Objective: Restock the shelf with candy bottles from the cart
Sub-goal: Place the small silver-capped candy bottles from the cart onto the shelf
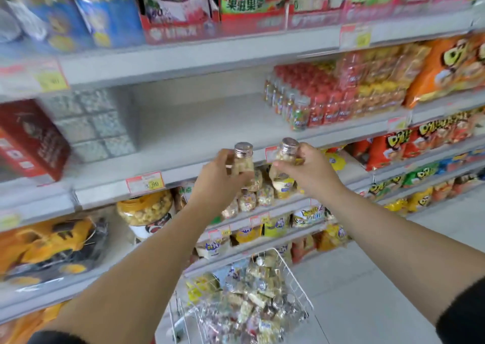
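While raised before the shelf (196, 133), both hands grip candy bottles.
Left hand (219, 179) fingers wrap the left bottle (243, 164); right hand (311, 171) fingers wrap the right bottle (280, 156), caps above.

Price tag (145, 185) on front edge of shelf (105, 190): "80" legible on yellow field, remainder blurred. Green-and-red bag (249, 1) on upper shelf (183, 56): Chinese characters, "果" legible, others uncertain. All other print too blurred to read.
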The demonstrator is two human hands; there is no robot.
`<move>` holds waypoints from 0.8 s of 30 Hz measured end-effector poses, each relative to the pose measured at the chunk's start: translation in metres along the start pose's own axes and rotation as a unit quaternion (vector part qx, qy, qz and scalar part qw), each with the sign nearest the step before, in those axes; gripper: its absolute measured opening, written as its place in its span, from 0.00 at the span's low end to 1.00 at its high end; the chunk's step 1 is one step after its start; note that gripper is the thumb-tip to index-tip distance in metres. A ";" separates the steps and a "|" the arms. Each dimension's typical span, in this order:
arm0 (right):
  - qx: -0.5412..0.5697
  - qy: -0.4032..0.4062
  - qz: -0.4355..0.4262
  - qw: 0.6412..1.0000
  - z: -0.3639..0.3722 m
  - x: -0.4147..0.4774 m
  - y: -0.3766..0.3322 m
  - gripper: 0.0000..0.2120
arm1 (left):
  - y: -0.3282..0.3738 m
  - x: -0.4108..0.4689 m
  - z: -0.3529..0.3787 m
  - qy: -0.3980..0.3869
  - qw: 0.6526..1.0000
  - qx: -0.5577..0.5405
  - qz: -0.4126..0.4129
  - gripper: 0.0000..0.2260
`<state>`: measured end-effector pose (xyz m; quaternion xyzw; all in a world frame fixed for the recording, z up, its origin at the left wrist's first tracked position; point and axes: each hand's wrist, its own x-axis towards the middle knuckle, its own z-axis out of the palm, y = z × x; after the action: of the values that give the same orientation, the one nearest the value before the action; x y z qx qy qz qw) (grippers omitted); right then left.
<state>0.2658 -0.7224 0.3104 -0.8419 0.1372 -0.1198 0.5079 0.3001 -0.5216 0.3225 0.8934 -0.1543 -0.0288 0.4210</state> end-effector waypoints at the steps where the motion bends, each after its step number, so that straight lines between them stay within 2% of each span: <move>1: -0.005 0.007 -0.016 1.000 -0.002 0.009 -0.006 0.14 | 0.006 0.006 -0.002 0.006 1.000 -0.009 0.003 0.19; 9: -0.055 0.053 -0.078 0.994 0.004 0.110 -0.025 0.17 | 0.019 0.098 0.009 0.092 0.995 -0.019 -0.021 0.22; 13: -0.092 0.032 -0.088 0.991 0.025 0.176 -0.024 0.18 | 0.008 0.156 0.019 0.127 0.990 -0.038 -0.053 0.20; 18: -0.116 0.046 -0.072 0.990 0.066 0.239 -0.008 0.20 | -0.026 0.215 0.029 0.145 0.984 -0.051 -0.085 0.20; 24: -0.104 0.097 -0.073 0.987 0.092 0.287 -0.006 0.22 | -0.043 0.271 0.021 0.152 0.986 -0.036 -0.060 0.18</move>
<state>0.5657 -0.7458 0.2918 -0.8823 0.1357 -0.2232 0.3915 0.5646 -0.5930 0.2971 0.8794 -0.0338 0.0767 0.4687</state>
